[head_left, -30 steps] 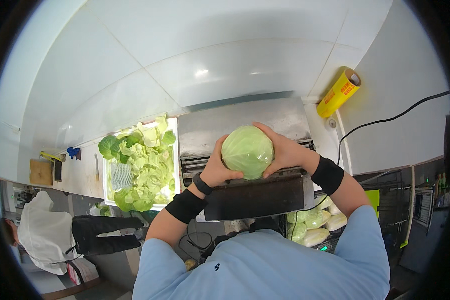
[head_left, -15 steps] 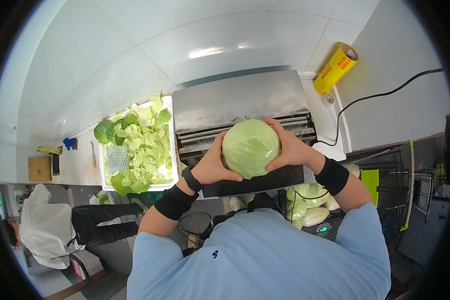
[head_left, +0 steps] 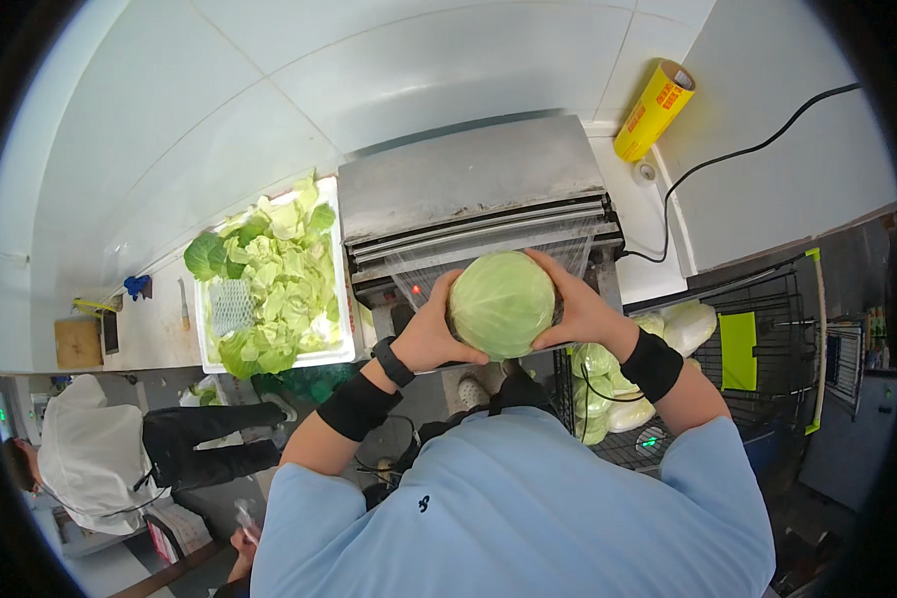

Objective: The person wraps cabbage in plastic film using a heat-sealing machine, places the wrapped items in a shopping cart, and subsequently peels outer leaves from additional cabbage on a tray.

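Between my two hands is a round pale green cabbage (head_left: 503, 304), in front of a metal film-wrapping machine (head_left: 468, 179). My left hand (head_left: 431, 331) is closed round its left side, with the thumb along the near edge. On the other side, my right hand (head_left: 586, 311) grips it with spread fingers and thumb. Clear cling film (head_left: 419, 267) stretches from the machine's rollers toward the cabbage and my hands. The underside of the cabbage is hidden. A small red light glows on the machine beside my left hand.
Left of the machine, a white foam box (head_left: 347, 319) holds loose cabbage leaves; a knife (head_left: 183, 304) lies beyond it. A yellow film roll (head_left: 655, 110) and black cable (head_left: 738, 154) are at right. Below stands a wire cart (head_left: 767, 344) with wrapped vegetables. Another person (head_left: 90, 453) is at left.
The cabbage and my hands have come toward me, away from the rollers. More cling film now spans the gap behind them. Another person's hand has appeared at the lower left.
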A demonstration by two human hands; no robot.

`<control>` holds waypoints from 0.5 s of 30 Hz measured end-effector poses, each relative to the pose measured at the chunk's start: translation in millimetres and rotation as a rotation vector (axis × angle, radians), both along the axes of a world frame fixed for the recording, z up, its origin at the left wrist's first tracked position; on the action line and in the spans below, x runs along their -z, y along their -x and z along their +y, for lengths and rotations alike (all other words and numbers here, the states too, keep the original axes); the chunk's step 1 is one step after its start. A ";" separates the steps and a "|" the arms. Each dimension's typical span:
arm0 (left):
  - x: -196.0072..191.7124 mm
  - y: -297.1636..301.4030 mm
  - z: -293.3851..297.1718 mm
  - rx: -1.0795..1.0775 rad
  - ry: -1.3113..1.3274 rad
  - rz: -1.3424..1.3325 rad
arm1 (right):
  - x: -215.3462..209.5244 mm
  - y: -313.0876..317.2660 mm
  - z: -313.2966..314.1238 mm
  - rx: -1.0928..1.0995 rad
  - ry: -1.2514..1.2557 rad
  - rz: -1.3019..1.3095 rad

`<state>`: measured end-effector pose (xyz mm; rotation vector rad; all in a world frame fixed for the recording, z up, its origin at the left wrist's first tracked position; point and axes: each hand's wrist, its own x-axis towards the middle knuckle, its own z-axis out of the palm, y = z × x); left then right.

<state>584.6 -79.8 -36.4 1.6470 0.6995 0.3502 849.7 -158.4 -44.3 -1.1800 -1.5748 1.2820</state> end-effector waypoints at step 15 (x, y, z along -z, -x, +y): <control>14.8 3.5 -8.8 -0.053 0.098 0.065 | 3.8 7.5 -7.7 -0.011 -0.017 -0.138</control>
